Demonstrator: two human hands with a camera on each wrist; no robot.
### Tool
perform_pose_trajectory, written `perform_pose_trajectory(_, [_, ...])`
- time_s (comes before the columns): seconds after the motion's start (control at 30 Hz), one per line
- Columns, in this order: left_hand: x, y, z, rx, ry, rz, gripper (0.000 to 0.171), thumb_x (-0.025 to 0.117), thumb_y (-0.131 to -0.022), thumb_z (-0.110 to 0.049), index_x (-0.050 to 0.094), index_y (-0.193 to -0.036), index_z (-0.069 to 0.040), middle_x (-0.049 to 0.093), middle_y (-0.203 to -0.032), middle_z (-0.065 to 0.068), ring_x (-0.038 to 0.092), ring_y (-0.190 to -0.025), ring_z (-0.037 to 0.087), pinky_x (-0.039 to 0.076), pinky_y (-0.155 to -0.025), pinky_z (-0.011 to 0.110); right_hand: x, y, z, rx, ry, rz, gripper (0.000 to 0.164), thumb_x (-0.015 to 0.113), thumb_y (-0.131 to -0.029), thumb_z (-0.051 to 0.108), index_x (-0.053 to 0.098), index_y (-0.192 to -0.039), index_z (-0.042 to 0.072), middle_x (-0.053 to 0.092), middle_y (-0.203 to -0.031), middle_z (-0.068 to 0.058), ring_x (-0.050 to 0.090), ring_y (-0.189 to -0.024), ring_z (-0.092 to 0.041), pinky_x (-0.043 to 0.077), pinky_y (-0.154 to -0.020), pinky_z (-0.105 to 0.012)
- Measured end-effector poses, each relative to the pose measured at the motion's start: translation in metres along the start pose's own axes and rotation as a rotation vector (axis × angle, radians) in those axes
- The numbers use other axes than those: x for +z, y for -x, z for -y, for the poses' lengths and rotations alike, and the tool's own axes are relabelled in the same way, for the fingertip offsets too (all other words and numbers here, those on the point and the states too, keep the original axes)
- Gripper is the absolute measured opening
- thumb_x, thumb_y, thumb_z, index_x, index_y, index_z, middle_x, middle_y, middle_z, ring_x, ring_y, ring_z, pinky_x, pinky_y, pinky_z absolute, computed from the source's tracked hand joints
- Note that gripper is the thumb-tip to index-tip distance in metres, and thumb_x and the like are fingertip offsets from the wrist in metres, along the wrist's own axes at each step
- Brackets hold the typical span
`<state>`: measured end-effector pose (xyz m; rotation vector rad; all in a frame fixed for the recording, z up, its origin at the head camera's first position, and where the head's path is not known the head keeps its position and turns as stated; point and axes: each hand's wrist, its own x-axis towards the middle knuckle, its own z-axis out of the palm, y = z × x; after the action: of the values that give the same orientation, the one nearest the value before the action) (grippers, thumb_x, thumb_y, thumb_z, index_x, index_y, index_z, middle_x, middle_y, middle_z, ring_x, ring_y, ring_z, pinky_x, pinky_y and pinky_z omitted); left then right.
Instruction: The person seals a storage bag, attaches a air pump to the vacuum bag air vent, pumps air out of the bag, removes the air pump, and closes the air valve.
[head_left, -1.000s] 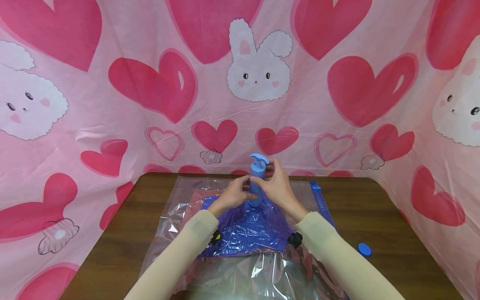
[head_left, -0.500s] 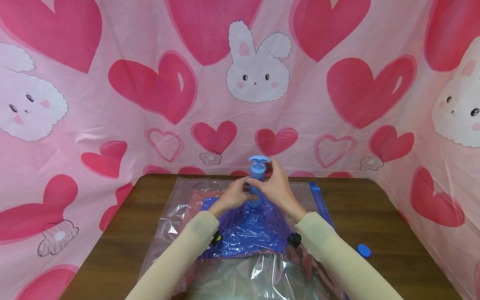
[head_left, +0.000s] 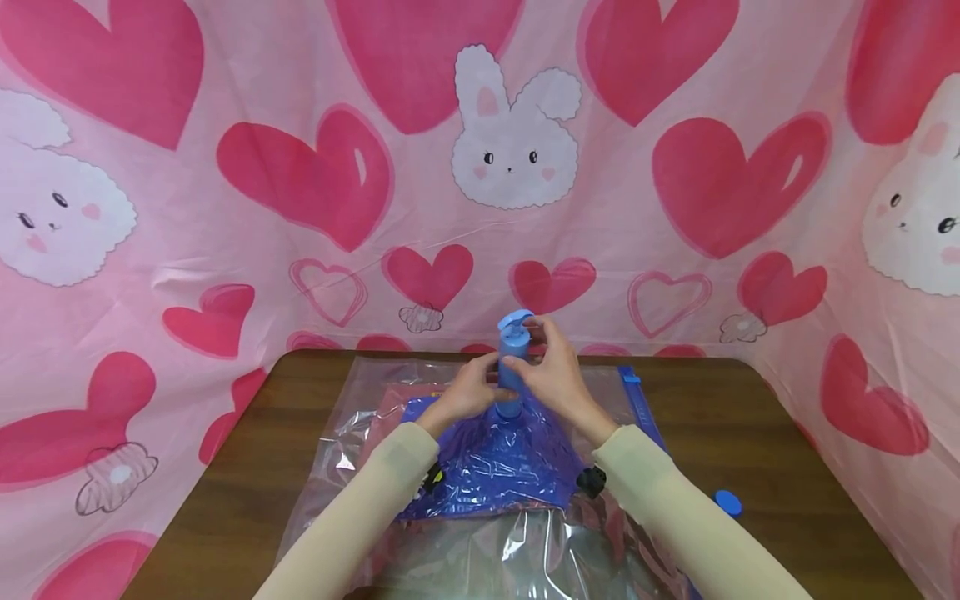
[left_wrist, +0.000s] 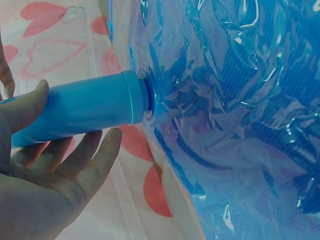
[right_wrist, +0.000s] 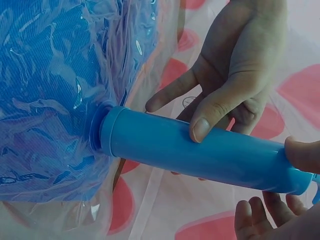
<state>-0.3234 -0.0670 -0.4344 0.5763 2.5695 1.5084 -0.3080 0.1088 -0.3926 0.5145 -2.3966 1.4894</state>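
A blue hand pump (head_left: 514,358) stands upright on the round valve of a clear vacuum storage bag (head_left: 487,550). Shiny blue-purple fabric (head_left: 502,475) shows inside the bag and rises toward the pump's foot. My left hand (head_left: 468,387) grips the lower barrel, its thumb across one side and fingers along the other, as the left wrist view shows. Higher up, my right hand (head_left: 557,371) holds the barrel near its top, fingers close to the pump's T-shaped handle (head_left: 516,319). In the right wrist view, the pump's collar (right_wrist: 112,131) meets the valve directly.
A round blue cap (head_left: 727,502) lies on the brown wooden table (head_left: 757,425) to the right. The bag's blue zip strip (head_left: 641,404) with its slider runs along the right side. Behind hangs a pink cloth (head_left: 600,225) printed with hearts and rabbits.
The pump's handle turned to face level half a second ago and is now twisted and tilted again. Both hands have stayed on the barrel in nearly the same place.
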Motion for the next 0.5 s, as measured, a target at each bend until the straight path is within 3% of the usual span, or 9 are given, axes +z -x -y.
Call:
perform_pose_trajectory(0.27, [-0.0004,0.0012,0.0018,0.001,-0.021,0.002,0.062,0.081,-0.093,-0.007,0.056,-0.149,-0.006,0.062,-0.143,0.016,0.059,-0.131,0.044,0.05,-0.104,0.055,-0.0001,0.0035,-0.0015,-0.022,-0.003,0.013,0.07,0.089,-0.086,0.013,0.051,-0.144,0.002,0.062,-0.134,-0.018,0.063,-0.12,-0.036,0.054,-0.097,-0.053])
perform_pose_trajectory(0.5, [0.0007,0.0027,-0.0005,-0.012,-0.042,-0.008,0.056,0.082,-0.092,-0.009,0.061,-0.143,-0.007,0.063,-0.142,0.013,0.06,-0.13,0.042,0.05,-0.105,0.054,0.008,0.0044,-0.0066,-0.037,0.055,-0.056,0.066,0.092,-0.084,0.024,0.054,-0.135,0.006,0.062,-0.121,-0.012,0.062,-0.112,-0.031,0.054,-0.095,-0.051])
